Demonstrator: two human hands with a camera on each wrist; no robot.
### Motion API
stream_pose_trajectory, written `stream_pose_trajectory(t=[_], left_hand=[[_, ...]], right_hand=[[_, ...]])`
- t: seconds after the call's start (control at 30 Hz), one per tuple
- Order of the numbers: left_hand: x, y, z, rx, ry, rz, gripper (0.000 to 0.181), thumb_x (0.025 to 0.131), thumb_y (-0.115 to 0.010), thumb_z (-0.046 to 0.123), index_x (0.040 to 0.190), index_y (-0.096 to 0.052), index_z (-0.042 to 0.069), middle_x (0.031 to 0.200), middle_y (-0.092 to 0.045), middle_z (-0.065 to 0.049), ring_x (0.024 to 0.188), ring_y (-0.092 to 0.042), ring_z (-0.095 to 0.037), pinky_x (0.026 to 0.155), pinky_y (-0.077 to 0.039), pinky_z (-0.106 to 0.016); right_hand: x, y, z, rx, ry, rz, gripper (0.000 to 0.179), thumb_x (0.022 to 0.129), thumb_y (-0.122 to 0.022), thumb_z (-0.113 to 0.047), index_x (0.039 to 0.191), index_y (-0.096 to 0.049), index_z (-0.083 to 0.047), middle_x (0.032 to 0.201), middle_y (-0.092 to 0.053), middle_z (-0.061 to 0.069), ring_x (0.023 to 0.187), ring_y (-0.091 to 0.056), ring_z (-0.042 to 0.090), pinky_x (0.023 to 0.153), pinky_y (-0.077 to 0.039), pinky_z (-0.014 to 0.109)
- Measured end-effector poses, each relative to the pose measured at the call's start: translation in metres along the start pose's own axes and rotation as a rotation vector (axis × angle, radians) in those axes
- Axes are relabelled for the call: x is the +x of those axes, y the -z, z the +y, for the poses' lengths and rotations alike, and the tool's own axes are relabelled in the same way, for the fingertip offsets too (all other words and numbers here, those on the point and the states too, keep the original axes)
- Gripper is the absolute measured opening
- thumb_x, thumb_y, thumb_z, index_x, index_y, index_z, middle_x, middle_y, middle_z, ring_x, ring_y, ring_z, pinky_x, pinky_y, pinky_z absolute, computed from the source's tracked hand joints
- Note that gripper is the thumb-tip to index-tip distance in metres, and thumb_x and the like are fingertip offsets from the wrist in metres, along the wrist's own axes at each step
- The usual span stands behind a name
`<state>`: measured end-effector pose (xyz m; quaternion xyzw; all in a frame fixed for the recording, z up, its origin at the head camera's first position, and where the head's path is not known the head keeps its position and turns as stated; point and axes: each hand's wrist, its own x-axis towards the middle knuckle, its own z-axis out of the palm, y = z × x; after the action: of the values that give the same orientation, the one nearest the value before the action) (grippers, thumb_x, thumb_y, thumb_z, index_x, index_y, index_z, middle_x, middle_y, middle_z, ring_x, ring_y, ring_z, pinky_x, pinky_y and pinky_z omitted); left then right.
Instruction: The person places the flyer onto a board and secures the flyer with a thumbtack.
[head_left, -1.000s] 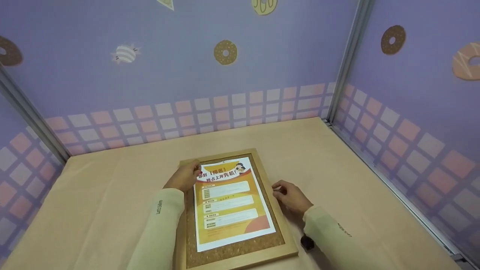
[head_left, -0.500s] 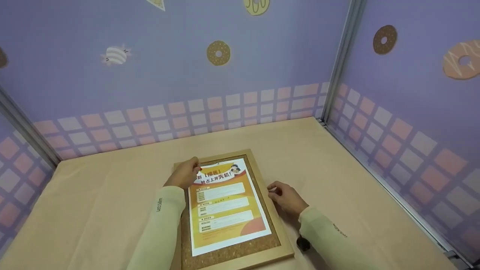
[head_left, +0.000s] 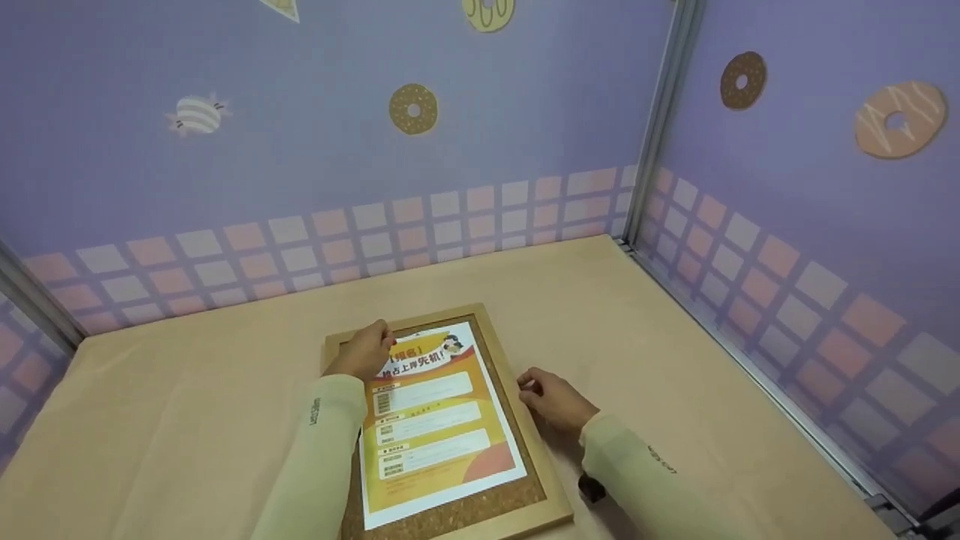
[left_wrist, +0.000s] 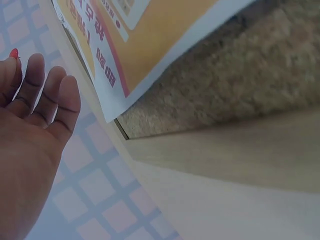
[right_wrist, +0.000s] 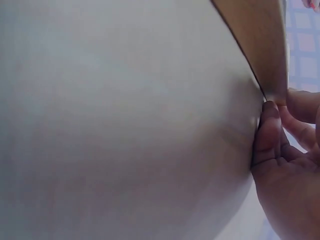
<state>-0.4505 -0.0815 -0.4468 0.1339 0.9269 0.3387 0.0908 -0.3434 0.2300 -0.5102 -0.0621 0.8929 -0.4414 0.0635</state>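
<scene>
A cork board (head_left: 450,517) with a light wooden frame lies on the table, a yellow and orange poster (head_left: 442,450) on its cork. My left hand (head_left: 356,356) is over the poster's upper left part and hides that corner. Between its thumb and index finger it pinches a red push pin (left_wrist: 14,52), whose thin point shows in the left wrist view; the other fingers are loosely bent. With thumb and fingertips, my right hand (head_left: 555,397) holds the right edge of the board's frame. One corner of the poster (left_wrist: 117,107) stands slightly off the cork.
A beige cloth (head_left: 202,420) covers the table. Purple panels (head_left: 315,150) with printed sweets and a checked band rise at the back and sides, joined by metal posts (head_left: 652,142). A small dark object (head_left: 591,489) shows beneath my right wrist.
The whole scene has shifted left in the head view. My left hand has moved slightly right over the poster and covers more of its title. My right hand stays at the frame's edge.
</scene>
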Motion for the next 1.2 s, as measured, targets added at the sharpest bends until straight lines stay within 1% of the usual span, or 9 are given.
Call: stream_pose_trajectory(t=[0.13, 0.23, 0.37, 0.47, 0.6, 0.8, 0.9, 1.07, 1.2], left_hand=[[0.006, -0.002, -0.001, 0.005, 0.045, -0.012, 0.022, 0.104, -0.035, 0.02, 0.11, -0.048, 0.003, 0.094, -0.051, -0.009, 0.081, -0.048, -0.021, 0.067, -0.04, -0.033], [0.009, -0.002, -0.002, 0.01, 0.025, -0.028, 0.022, 0.104, -0.034, 0.018, 0.111, -0.047, 0.002, 0.099, -0.052, -0.011, 0.079, -0.048, -0.021, 0.065, -0.039, -0.033], [0.013, -0.004, -0.003, 0.02, -0.013, -0.051, 0.021, 0.104, -0.032, 0.015, 0.109, -0.046, 0.0, 0.099, -0.052, -0.012, 0.072, -0.045, -0.021, 0.06, -0.037, -0.032], [0.017, -0.006, -0.004, 0.039, -0.001, -0.054, 0.02, 0.104, -0.033, 0.017, 0.108, -0.044, 0.001, 0.093, -0.05, -0.01, 0.074, -0.046, -0.02, 0.062, -0.037, -0.033], [0.023, -0.012, -0.006, 0.042, 0.008, -0.037, 0.017, 0.104, -0.034, 0.016, 0.105, -0.044, 0.002, 0.093, -0.05, -0.009, 0.078, -0.046, -0.021, 0.065, -0.037, -0.033], [0.036, -0.021, -0.007, 0.026, -0.03, -0.026, 0.013, 0.103, -0.035, 0.012, 0.098, -0.043, 0.003, 0.098, -0.053, -0.012, 0.075, -0.046, -0.02, 0.063, -0.038, -0.032], [0.038, -0.023, -0.009, 0.014, -0.035, -0.036, 0.012, 0.103, -0.035, 0.012, 0.096, -0.042, 0.005, 0.095, -0.052, -0.011, 0.072, -0.045, -0.02, 0.061, -0.038, -0.032], [0.041, -0.024, -0.013, -0.011, -0.01, -0.059, 0.011, 0.103, -0.035, 0.014, 0.096, -0.04, 0.007, 0.085, -0.049, -0.008, 0.069, -0.044, -0.02, 0.057, -0.037, -0.032], [0.043, -0.023, -0.013, -0.026, -0.021, -0.085, 0.012, 0.103, -0.033, 0.014, 0.098, -0.041, 0.006, 0.086, -0.05, -0.01, 0.064, -0.041, -0.019, 0.054, -0.037, -0.031]], right_hand=[[0.001, 0.0, -0.001, -0.012, 0.003, -0.017, 0.023, 0.1, -0.049, -0.016, 0.121, -0.053, -0.006, 0.108, -0.058, 0.009, 0.099, -0.056, 0.023, 0.082, -0.046, 0.042], [0.0, 0.0, 0.0, -0.02, 0.008, -0.022, 0.023, 0.1, -0.048, -0.017, 0.121, -0.052, -0.007, 0.109, -0.058, 0.009, 0.099, -0.056, 0.023, 0.083, -0.045, 0.043], [0.0, 0.001, 0.0, -0.031, 0.022, -0.025, 0.024, 0.101, -0.047, -0.017, 0.122, -0.051, -0.007, 0.11, -0.057, 0.011, 0.101, -0.056, 0.026, 0.085, -0.045, 0.045], [0.0, 0.0, 0.0, -0.035, 0.022, -0.022, 0.024, 0.1, -0.047, -0.016, 0.122, -0.052, -0.006, 0.112, -0.057, 0.012, 0.104, -0.055, 0.028, 0.086, -0.044, 0.046], [0.0, -0.002, 0.0, -0.041, 0.026, -0.016, 0.024, 0.1, -0.048, -0.016, 0.122, -0.052, -0.005, 0.113, -0.057, 0.013, 0.106, -0.055, 0.028, 0.087, -0.044, 0.045], [0.001, 0.0, 0.002, -0.043, 0.023, -0.008, 0.023, 0.1, -0.048, -0.016, 0.121, -0.052, -0.006, 0.112, -0.058, 0.011, 0.106, -0.055, 0.027, 0.087, -0.044, 0.045], [0.0, 0.001, 0.002, -0.037, 0.027, -0.014, 0.024, 0.1, -0.048, -0.016, 0.121, -0.051, -0.005, 0.112, -0.058, 0.012, 0.105, -0.055, 0.028, 0.087, -0.044, 0.045], [0.0, 0.001, 0.001, -0.031, 0.034, -0.027, 0.024, 0.101, -0.046, -0.017, 0.122, -0.05, -0.005, 0.113, -0.057, 0.013, 0.106, -0.055, 0.028, 0.087, -0.045, 0.045], [-0.001, 0.002, 0.002, -0.03, 0.033, -0.037, 0.025, 0.101, -0.046, -0.018, 0.123, -0.05, -0.006, 0.114, -0.057, 0.012, 0.107, -0.055, 0.028, 0.087, -0.044, 0.045]])
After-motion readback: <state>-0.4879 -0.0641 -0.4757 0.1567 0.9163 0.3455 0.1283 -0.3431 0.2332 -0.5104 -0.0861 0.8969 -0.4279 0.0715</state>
